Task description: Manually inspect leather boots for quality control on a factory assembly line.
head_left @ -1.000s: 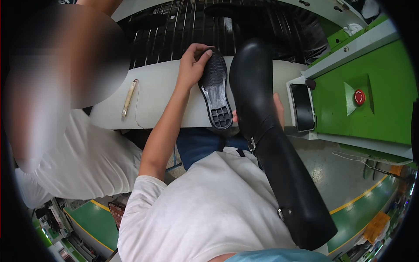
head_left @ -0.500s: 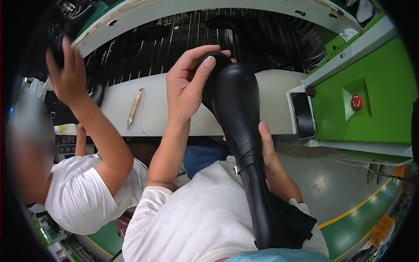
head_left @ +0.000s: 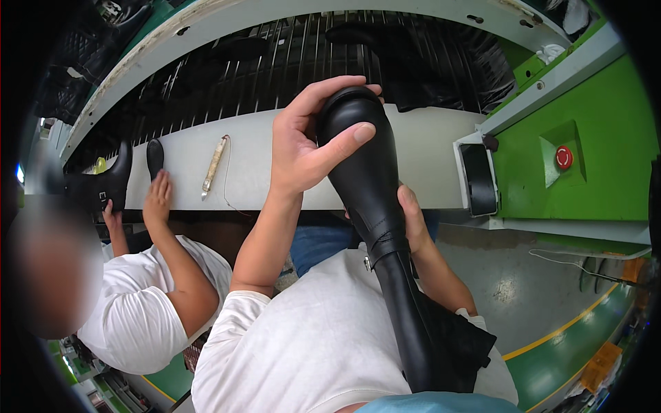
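I hold a tall black boot (head_left: 365,172) with a buckled ankle strap (head_left: 369,262), its toe pointing away from me and its shaft lying along my body. My left hand (head_left: 299,148) is wrapped round the toe, with the thumb on the upper and the fingers over the front. At the toe end shows the rim of a black sole (head_left: 350,94), lying against the boot's underside, which is mostly hidden. On the right side, near the ankle, my right hand (head_left: 413,219) supports the boot; its fingers are largely out of sight behind it.
A white worktop (head_left: 258,179) carries a pen-like tool (head_left: 215,167) with a thin cord. Behind it runs a roller conveyor (head_left: 289,62) with dark boots. At left, a co-worker's hands touch another sole (head_left: 155,157) and boot (head_left: 118,179). A green machine (head_left: 592,186) stands right.
My left thumb has moved from the dark sole onto the boot's toe, and the sole now lies against the boot. The co-worker's raised hand has come down to the worktop beside a sole.
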The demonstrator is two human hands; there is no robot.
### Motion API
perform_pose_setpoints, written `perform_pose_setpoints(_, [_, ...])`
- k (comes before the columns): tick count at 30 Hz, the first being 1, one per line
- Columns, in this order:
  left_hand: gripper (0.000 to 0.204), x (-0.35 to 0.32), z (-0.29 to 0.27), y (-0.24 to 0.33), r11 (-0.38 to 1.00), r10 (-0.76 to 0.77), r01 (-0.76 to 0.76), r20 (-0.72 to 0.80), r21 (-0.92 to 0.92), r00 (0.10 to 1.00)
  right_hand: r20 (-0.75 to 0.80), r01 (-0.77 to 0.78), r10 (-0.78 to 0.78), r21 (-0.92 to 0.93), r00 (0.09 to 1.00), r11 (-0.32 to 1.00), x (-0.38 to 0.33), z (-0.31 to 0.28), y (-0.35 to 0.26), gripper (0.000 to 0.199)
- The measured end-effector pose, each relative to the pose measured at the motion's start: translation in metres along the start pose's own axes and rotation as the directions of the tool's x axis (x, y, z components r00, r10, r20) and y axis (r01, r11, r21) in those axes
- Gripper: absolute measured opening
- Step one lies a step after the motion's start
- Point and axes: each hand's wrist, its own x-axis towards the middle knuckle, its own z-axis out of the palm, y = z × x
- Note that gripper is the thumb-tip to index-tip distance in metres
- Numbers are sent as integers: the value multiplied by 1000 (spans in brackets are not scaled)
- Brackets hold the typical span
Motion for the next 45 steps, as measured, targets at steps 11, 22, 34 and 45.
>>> perform_pose_setpoints(11, [54, 2, 1, -2, 1000, 12, -12, 2, 6, 1000, 1, 27, -27, 1, 1000, 1000, 3, 0, -6, 94])
perform_pose_setpoints(22, [47, 3, 3, -5, 998, 46, -47, 19, 45, 999, -35, 72, -72, -3, 997, 997, 0, 0, -8, 85])
perform_pose_setpoints(34, [44, 9, -10, -13, 996, -93, 92, -121, -11, 988, -46, 54, -51, 57, 998, 997, 2, -4, 6, 81])
perform_pose_setpoints(45, [62, -2, 1, 0, 1000, -3, 2, -56, -16, 998, 28, 24, -24, -28, 999, 999, 0, -5, -2, 98])
